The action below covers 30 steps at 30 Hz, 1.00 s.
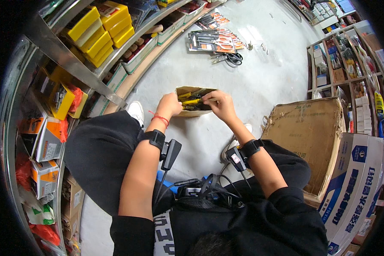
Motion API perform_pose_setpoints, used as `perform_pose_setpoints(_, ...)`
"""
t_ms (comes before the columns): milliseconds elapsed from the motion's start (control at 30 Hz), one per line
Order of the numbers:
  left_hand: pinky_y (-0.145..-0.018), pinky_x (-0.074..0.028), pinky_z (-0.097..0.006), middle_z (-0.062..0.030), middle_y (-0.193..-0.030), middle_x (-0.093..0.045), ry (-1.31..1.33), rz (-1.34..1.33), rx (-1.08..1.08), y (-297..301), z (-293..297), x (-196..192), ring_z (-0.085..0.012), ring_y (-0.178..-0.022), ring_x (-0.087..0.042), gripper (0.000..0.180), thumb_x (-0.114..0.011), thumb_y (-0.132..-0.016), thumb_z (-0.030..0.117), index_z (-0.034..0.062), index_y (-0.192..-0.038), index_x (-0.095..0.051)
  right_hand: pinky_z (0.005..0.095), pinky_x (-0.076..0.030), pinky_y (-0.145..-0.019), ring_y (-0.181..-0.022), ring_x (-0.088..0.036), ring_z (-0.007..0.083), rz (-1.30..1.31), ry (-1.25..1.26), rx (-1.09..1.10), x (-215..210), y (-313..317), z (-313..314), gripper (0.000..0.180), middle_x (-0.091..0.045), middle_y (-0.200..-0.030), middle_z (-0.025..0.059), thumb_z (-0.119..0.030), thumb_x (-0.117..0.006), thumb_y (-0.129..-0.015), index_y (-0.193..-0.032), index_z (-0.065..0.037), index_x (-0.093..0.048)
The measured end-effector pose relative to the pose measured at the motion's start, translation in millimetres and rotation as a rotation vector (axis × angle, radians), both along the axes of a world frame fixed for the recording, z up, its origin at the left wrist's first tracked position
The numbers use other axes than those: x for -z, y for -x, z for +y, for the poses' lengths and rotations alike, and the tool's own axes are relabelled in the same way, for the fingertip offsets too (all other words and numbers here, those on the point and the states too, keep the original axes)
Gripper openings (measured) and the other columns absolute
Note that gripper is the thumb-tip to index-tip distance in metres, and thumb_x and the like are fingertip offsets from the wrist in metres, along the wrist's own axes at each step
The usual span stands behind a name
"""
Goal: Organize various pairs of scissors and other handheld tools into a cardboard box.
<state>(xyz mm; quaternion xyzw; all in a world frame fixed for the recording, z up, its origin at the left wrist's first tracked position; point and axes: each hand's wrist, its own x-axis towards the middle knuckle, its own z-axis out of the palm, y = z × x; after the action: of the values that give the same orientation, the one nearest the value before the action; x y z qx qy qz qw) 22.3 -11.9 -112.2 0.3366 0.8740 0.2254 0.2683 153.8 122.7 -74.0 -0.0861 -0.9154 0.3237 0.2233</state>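
Observation:
A small open cardboard box (195,113) stands on the floor between my feet. Inside it lie several yellow and black tools (193,102), partly hidden by the walls and my fingers; their exact kind is hard to make out. At the box's left side, my left hand (170,104) is closed over the wall, its fingertips hidden within. Over the right rim, my right hand (220,105) is closed in a pinch among the tools; what sits between its fingertips cannot be made out.
Carded orange-handled scissors (217,41) lie on the floor ahead, with a black cable (234,59) beside them. Metal shelving (59,45) with yellow boxes (99,45) lines the left. A large cardboard carton (305,132) and a white-blue carton (355,179) stand close at right, before a compartment shelf (347,64).

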Motion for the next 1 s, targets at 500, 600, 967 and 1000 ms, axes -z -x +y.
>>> perform_pose_setpoints(500,-0.064,-0.041,-0.04,-0.0241,-0.069,-0.051,-0.074,-0.05,0.031,-2.2,11.2,-10.5,-0.0364,-0.071,-0.051,0.024,-0.048,-0.055,0.014,-0.0004,-0.073,-0.056,0.0389,-0.041,-0.052,-0.053,-0.051,0.0318,-0.625,0.113,0.357,40.7,-29.0,24.6,0.047,-0.052,-0.054,0.0177,-0.043,-0.038,-0.069,-0.054,-0.002,-0.055)
perform_pose_setpoints(600,-0.061,-0.042,-0.038,-0.021,-0.07,-0.053,-0.009,0.05,0.076,0.5,5.3,6.5,-0.0334,-0.07,-0.053,0.026,-0.046,-0.06,0.023,0.0023,-0.074,-0.057,0.0413,-0.042,-0.057,-0.058,-0.051,0.0359,-0.654,0.005,0.303,38.4,-24.0,18.1,0.039,-0.052,-0.06,0.0206,-0.033,-0.037,-0.069,-0.061,0.001,-0.056)
perform_pose_setpoints(967,-0.06,-0.043,-0.04,-0.0222,-0.067,-0.052,0.027,0.192,0.153,-17.6,27.3,-62.5,-0.0356,-0.065,-0.053,0.021,-0.044,-0.059,0.015,0.0005,-0.068,-0.057,0.0373,-0.043,-0.058,-0.056,-0.055,0.0251,-0.807,0.094,0.255,9.4,-47.8,43.0,0.036,-0.056,-0.056,0.0105,-0.031,-0.037,-0.069,-0.058,-0.004,-0.057)
perform_pose_setpoints(1000,-0.057,-0.043,-0.04,-0.0221,-0.062,-0.052,-0.012,0.195,0.181,-16.1,30.8,-69.3,-0.0353,-0.061,-0.053,0.021,-0.044,-0.059,0.015,0.0003,-0.063,-0.057,0.0375,-0.043,-0.06,-0.059,-0.055,0.0246,-0.845,0.146,0.228,0.3,-51.0,48.3,0.037,-0.056,-0.057,0.0099,-0.034,-0.037,-0.07,-0.061,-0.004,-0.058)
